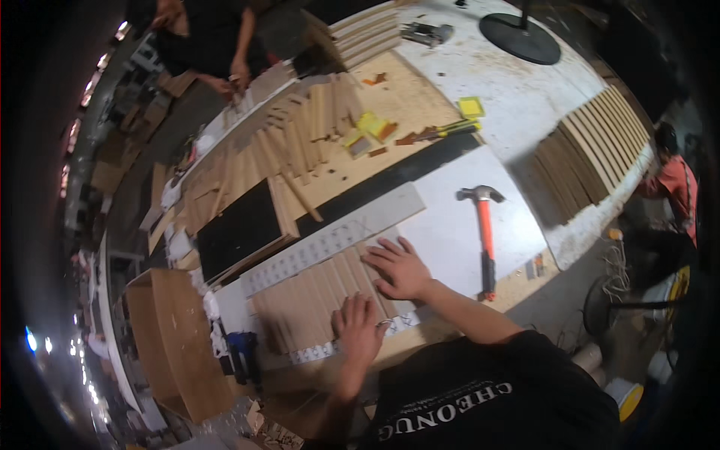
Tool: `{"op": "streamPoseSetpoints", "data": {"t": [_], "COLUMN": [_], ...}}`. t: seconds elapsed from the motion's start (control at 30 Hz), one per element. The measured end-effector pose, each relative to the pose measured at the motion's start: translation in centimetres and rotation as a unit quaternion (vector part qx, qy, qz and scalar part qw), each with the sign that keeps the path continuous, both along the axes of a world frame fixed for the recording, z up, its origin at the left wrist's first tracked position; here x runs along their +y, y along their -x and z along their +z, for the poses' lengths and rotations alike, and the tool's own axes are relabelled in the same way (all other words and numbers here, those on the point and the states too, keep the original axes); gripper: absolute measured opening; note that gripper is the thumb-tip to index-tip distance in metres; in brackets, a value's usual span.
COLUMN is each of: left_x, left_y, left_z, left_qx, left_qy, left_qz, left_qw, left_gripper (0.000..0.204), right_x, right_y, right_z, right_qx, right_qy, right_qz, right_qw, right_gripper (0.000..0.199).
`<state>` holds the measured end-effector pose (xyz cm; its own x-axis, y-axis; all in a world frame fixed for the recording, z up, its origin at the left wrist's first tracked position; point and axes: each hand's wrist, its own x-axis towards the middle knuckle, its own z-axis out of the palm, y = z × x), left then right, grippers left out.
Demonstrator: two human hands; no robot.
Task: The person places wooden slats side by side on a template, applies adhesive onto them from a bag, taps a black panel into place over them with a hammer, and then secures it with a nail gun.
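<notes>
A row of light-brown wooden slats (307,296) lies side by side on a white board (450,225), between a far white strip with printed marks (330,232) and a near marked strip (311,352). My left hand (358,330) rests on the slats near their front ends, fingers stretched out, a ring on one of them. Farther forward and to the right, my right hand (399,270) lies spread over the row's right end. Neither hand grips anything. Both palms hide part of the slats beneath.
A hammer with an orange handle (486,240) lies right of my hands. Beyond are loose slats (292,135), a black panel (244,229) and yellow boxes (370,133). Slatted wooden pieces (592,150) stand at right, a cardboard box (176,345) at left. Another person's hand (240,73) works at the far side.
</notes>
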<state>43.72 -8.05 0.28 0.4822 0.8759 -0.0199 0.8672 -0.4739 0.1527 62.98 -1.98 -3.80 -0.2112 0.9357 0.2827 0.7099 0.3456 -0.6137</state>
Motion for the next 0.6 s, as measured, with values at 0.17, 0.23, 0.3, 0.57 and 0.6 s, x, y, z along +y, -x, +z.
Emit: {"op": "streamPoseSetpoints", "data": {"t": [0.17,0.23,0.3,0.57,0.6], "left_x": [0.0,-0.1,-0.3,-3.9,-4.2], "left_y": [-0.4,-0.1,0.4,7.3,8.7], "left_z": [0.3,0.4,0.7,1.1,0.9], "left_qx": [0.029,0.015,-0.071,-0.106,-0.123], "left_qy": [-0.003,-0.009,0.011,0.009,-0.011], "left_qz": [-0.001,0.008,0.049,0.208,0.247], "left_qw": [1.000,1.000,0.996,0.972,0.961], "left_gripper": [0.056,0.058,0.060,0.057,0.057], "right_x": [0.0,0.0,0.0,0.1,0.1], "right_y": [0.1,0.1,0.1,0.4,0.5], "right_z": [2.1,2.3,2.2,2.6,2.6], "right_qx": [-0.011,-0.007,-0.001,-0.051,-0.058], "right_qy": [0.022,0.035,0.024,0.053,0.056], "right_qz": [0.030,0.011,0.024,0.064,0.054], "right_qw": [0.999,0.999,0.999,0.995,0.995], "right_gripper": [0.056,0.057,0.059,0.075,0.075]}}
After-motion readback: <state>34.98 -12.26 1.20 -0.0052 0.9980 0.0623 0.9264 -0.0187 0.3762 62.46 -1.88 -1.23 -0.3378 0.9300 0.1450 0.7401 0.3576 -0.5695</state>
